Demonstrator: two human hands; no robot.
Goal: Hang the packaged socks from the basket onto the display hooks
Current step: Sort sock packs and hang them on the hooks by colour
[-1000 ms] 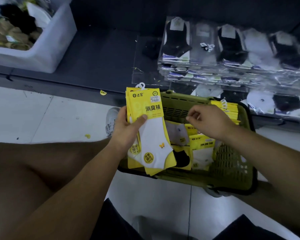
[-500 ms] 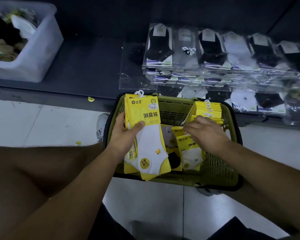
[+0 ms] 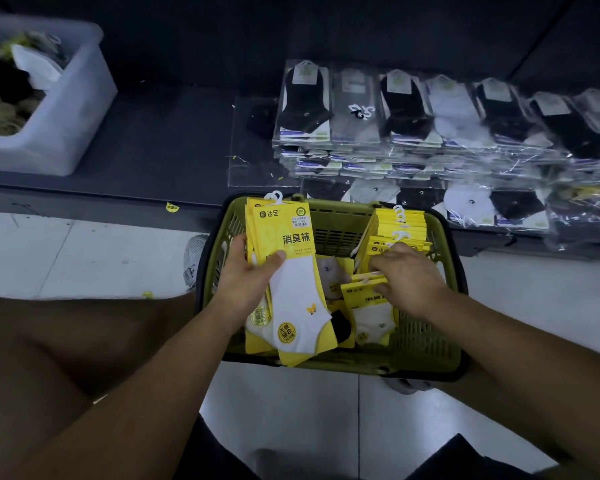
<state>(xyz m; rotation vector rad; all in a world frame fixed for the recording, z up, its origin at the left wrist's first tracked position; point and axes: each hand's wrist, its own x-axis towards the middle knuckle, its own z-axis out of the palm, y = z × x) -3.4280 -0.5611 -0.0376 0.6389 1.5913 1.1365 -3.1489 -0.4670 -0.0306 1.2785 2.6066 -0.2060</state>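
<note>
Drops right hand lower onto yellow sock pack in green basket, grip unclear; clasps "消臭袜" sock stack in left hand alongside, thumb across front.

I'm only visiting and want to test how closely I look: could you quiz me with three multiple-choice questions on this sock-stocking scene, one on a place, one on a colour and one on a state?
1. Where is the right hand?
A) on the clear-wrapped socks on the shelf
B) inside the green basket
C) flat on the floor tiles

2. What colour is the card of the sock stack that the left hand holds?
A) yellow
B) red
C) blue

3. What is the left hand doing?
A) hanging empty
B) pressing on the floor
C) gripping the sock stack upright, thumb across the front

Answers:
1 B: its fingers touch loose packs between the basket's walls.
2 A: the card round the white sock is bright yellow.
3 C: the thumb lies over the front pack and the white hooks point up.
</note>
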